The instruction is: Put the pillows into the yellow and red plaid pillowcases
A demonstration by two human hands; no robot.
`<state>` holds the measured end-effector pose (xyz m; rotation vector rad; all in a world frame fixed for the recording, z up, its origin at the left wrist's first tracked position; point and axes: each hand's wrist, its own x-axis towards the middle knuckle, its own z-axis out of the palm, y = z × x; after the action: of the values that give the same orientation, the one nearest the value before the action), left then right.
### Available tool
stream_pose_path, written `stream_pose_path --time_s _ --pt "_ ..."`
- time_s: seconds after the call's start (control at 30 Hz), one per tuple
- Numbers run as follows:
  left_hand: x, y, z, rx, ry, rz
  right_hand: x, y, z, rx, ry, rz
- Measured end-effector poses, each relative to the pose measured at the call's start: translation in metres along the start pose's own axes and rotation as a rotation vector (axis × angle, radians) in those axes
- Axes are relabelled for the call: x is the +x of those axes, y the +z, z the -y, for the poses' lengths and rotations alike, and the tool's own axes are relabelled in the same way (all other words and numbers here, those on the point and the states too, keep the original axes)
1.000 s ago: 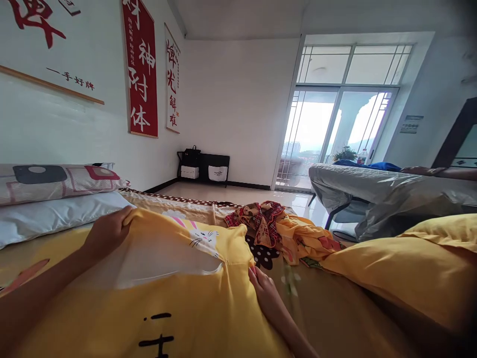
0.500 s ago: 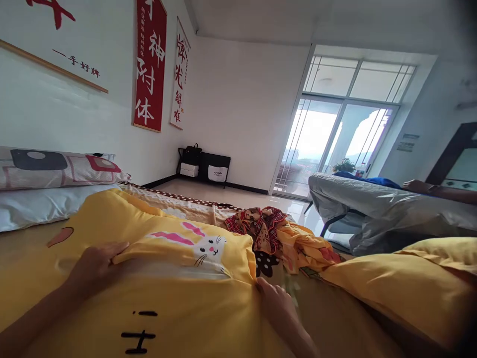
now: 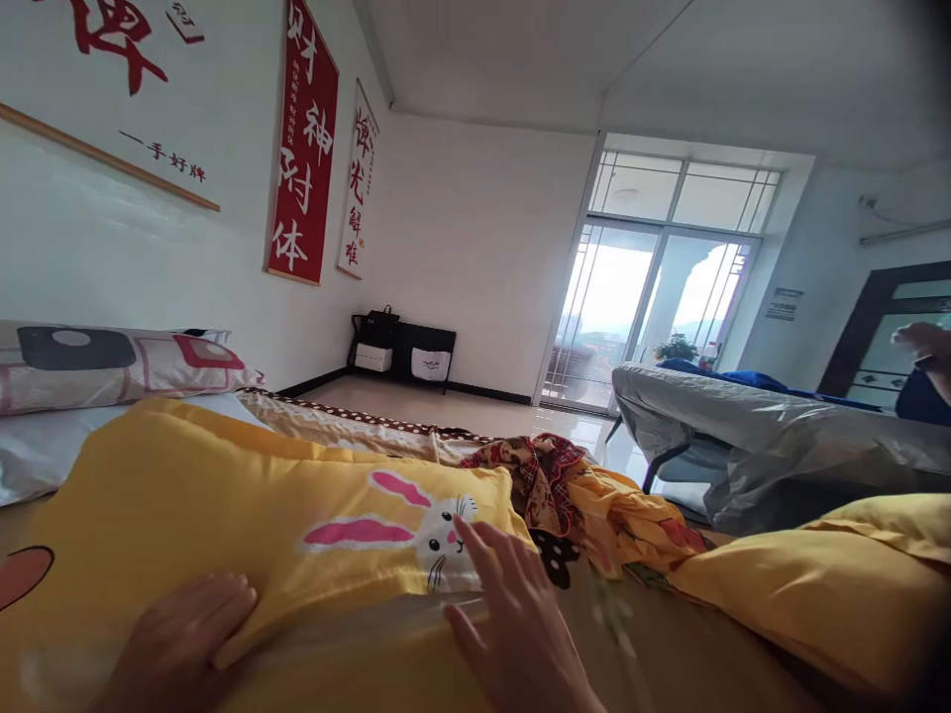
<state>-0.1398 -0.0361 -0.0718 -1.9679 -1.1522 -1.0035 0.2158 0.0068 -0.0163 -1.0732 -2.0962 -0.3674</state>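
A yellow pillow (image 3: 223,475) with a printed white rabbit face (image 3: 438,540) and pink ears lies across the bed (image 3: 349,683) before me. My left hand (image 3: 185,634) is closed on its near edge, fingers together on top and the thumb hidden. Over the rabbit face, my right hand (image 3: 512,604) is open with its fingers spread; it holds nothing, and I cannot tell whether the fingertips touch the cloth. Beyond it lies a crumpled patterned cloth (image 3: 542,485) in red, brown and orange.
Another yellow pillow or bundle (image 3: 824,584) lies at right. A checked pillow (image 3: 111,361) rests on a white one (image 3: 30,460) by the left wall. Behind stands a table under grey plastic sheeting (image 3: 780,426), with another person's hand (image 3: 925,342) above it. A black rack (image 3: 401,347) stands far back.
My right hand has let go of the pillow's near right corner and opened over the rabbit face. The black lettering in front has gone from view. The other person's hand has risen.
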Motion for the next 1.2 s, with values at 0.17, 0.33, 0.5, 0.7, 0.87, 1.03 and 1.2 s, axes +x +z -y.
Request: stream_pose_path --time_s 0.17,0.33,0.5,0.7,0.87,1.03,1.2 --pt "0.03 -0.006 0.002 0.042 0.104 -0.005 0.013 0.067 -0.008 0.041 0.187 -0.051" --pt "0.058 0.012 -0.026 -0.018 0.067 0.009 0.015 0.072 -0.054 -0.064 0.503 0.174" --pt "0.08 0.047 -0.106 -0.236 0.349 0.3 0.014 0.068 -0.058 -0.001 0.552 0.157" --pt "0.118 0.088 -0.135 -0.345 0.234 0.559 0.017 0.064 -0.062 0.13 0.604 0.006" --pt "0.129 0.105 -0.14 -0.418 0.098 0.605 0.016 0.058 -0.064 0.03 0.496 -0.069" --pt "0.12 0.105 -0.15 -0.339 -0.059 0.614 0.013 0.057 -0.06 -0.025 0.461 -0.051" --pt "0.133 0.102 -0.152 -0.31 -0.074 0.814 0.027 0.05 -0.054 -0.164 0.475 0.094"
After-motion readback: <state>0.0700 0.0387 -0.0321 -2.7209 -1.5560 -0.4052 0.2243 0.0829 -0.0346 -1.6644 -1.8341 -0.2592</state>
